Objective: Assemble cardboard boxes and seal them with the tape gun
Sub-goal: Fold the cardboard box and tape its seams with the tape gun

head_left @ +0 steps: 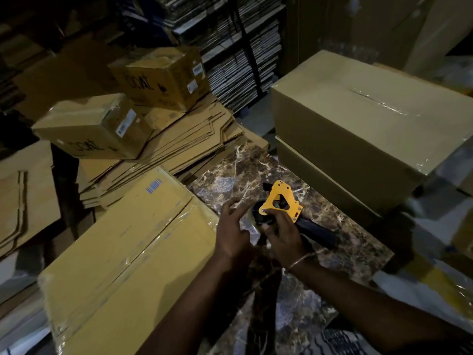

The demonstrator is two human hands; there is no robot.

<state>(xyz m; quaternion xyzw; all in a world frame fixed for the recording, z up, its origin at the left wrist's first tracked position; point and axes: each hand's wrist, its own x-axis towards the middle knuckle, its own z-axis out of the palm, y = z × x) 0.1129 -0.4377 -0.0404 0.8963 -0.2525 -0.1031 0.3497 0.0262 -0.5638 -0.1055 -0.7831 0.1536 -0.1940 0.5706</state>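
A yellow tape gun [280, 201] with a black handle lies on a dark marble surface [358, 247] in the middle of the view. My right hand [284, 234] holds it at the tape roll, fingers curled over the frame and thumb against the roll. Just left of the roll, my left hand [233, 229] has its fingers spread and relaxed, holding nothing. To the left lies a yellow-brown cardboard box [122, 257] with clear tape along its centre seam.
Two large closed boxes [358, 124] are stacked at the right, the upper one taped. A pile of flat cardboard blanks [184, 147] lies behind, with two printed boxes [158, 75] on it. Shelves of flat stock [243, 60] fill the back.
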